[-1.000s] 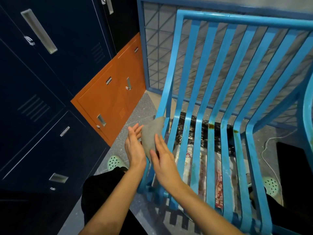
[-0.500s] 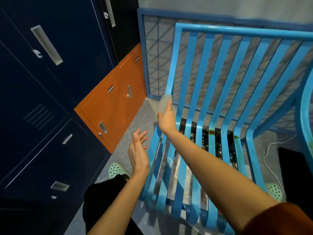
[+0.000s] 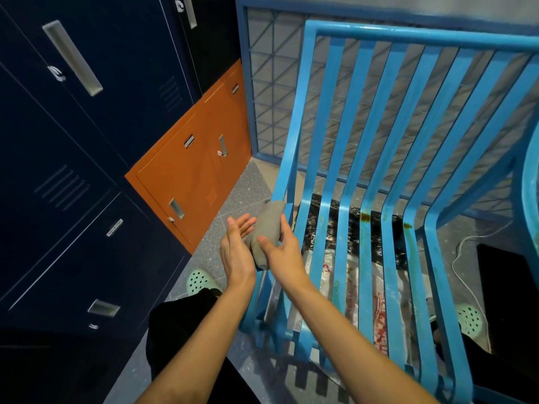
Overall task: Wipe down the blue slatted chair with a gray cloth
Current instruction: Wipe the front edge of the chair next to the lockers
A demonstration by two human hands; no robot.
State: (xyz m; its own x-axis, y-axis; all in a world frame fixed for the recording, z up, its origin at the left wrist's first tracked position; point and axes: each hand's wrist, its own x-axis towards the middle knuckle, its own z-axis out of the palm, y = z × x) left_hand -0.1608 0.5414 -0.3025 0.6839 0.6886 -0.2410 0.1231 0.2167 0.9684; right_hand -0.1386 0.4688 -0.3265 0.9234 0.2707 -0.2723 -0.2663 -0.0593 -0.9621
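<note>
The step in hand is judged to be a regripping or refolding of the gray cloth, not a wiping stroke. The cloth is held bunched between both hands just off the left front corner of the blue chair, above the floor, and no slat is pressed by it (whether its upper end brushes the chair's left side rail cannot be told).

Little of the task appears to be done. Brown spots are seen at the bend where seat meets back, and pale smudges are spread along the seat slats. The next move is thought to call for the cloth to be gathered into one hand and laid flat on a slat. It would then be drawn along the slat's length with firm pressure, most of all over the spots. Since the slats are narrow and gapped, the cloth may need to be wrapped partly round each one.

The right hand is grasping the cloth: its thumb is laid across the near face and its fingers are curled behind. The left hand is released and almost flat, with its fingers straight and its palm turned toward the cloth. It seems to touch the cloth's left side, but nothing is gripped by it.
</note>
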